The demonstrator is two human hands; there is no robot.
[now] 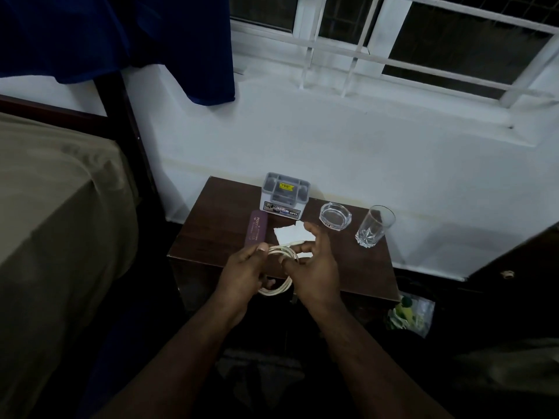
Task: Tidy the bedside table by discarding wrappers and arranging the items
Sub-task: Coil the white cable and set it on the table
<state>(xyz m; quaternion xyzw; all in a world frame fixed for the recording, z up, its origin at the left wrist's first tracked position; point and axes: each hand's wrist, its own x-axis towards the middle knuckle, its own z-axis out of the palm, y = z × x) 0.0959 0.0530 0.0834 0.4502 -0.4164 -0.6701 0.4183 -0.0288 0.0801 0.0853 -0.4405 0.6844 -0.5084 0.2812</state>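
A coiled white cable (282, 269) hangs between both hands above the front of the dark wooden bedside table (217, 207). My left hand (243, 272) pinches the coil's left side and my right hand (314, 267) grips its right side. Behind the hands a white paper (289, 234) lies flat on the table. A purple flat case (256, 231) lies to its left. At the back stands a grey plastic organiser (284, 193), with a glass ashtray (335, 219) and an empty drinking glass (375, 226) to its right.
A bed with an olive sheet (54, 213) and a dark frame sits close on the left. A plastic bag holding rubbish (411, 316) lies on the floor by the table's right front corner. A white wall and a barred window (408, 46) are behind, a blue cloth (121, 34) hangs upper left.
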